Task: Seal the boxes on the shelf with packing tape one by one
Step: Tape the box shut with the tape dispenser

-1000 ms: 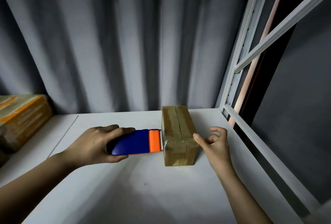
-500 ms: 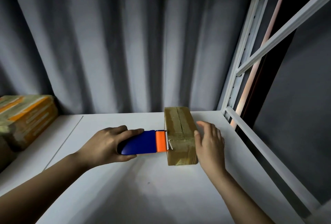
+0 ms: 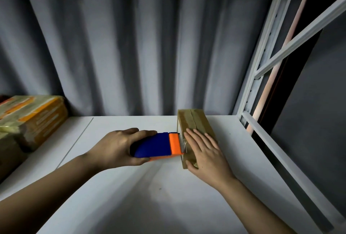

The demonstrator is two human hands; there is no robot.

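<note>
on the white shelf (image 3: 131, 187), near its right rail, a small brown box (image 3: 194, 121) is seen lying lengthwise, already wrapped in tape. its near end is hidden under the right hand (image 3: 206, 151), and its right side is cut from sight. the tape roll itself cannot be made out inside the dispenser (image 3: 157, 145); only the blue body and orange front are shown. at the far left a stack of boxes (image 3: 31, 119) is cropped by the frame edge.

compared with half a second ago, the right hand has been moved from the box's right side onto its top. its fingers (image 3: 196, 136) are held straight and slightly spread, pressed flat on the box, with the thumb at the near face. the dispenser is gripped by the left hand (image 3: 119, 147), fingers curled round its body, its orange front held touching the box's left side.
</note>
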